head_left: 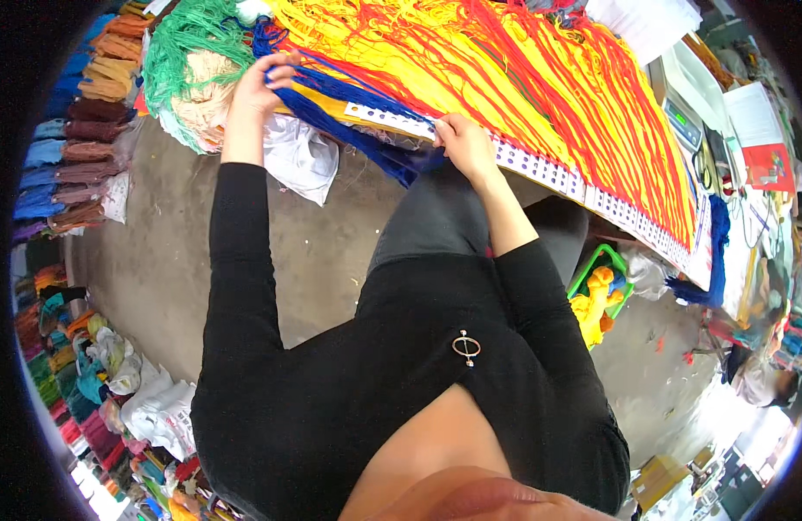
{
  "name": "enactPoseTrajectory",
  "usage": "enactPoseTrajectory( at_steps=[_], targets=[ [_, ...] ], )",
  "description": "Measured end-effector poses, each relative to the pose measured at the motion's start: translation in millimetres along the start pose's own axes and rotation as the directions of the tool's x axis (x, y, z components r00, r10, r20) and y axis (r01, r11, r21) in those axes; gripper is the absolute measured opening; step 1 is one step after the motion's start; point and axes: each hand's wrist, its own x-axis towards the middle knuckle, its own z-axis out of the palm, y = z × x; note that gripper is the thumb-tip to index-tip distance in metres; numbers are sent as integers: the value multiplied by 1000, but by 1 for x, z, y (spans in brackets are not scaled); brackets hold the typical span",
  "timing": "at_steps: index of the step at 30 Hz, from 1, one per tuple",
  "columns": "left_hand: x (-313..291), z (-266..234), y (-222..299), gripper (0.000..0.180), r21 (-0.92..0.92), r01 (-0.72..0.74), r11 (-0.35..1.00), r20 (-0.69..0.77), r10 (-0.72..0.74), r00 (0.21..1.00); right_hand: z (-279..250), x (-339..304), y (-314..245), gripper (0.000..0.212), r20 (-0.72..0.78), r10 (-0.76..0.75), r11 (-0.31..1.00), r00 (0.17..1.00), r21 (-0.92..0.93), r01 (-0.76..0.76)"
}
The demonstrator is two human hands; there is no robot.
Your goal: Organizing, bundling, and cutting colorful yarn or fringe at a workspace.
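My left hand is raised at the table's left end, its fingers curled round strands of dark blue yarn. These strands run across to my right hand, which pinches them beside a white punched card strip at the table's near edge. More blue yarn hangs below the edge, between my hands and above my lap. Rows of red and yellow yarn spread over the table beyond the strip. The pinched ends at my right fingertips are too small to make out.
Green yarn and a cream bundle lie at the far left, above a white plastic bag. Yarn hanks line the left side. A green basket stands under the table; a scale sits at the right.
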Motion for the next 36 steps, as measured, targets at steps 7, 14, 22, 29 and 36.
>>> enactPoseTrajectory(
  at_steps=[7,14,22,29,36],
  targets=[
    [4,-7,-15,45,766,-170,620,-368,640,675,-4,-14,-6,20,-58,-72,994,996,-86,67],
    [-69,59,-144,37,580,-319,749,-112,462,880,21,-95,-13,15,541,-618,748,571,180,639],
    [-80,131,-228,42,385,-30,922,135,-24,990,6,-78,-36,15,43,-186,687,982,720,99],
    [-72,145,-234,42,206,4,978,192,-44,980,-8,-89,-39,14,42,-66,596,997,803,5],
    [-72,147,-233,46,76,75,994,221,-91,971,-11,-91,-32,14,112,-33,440,993,894,-87]
  ],
)
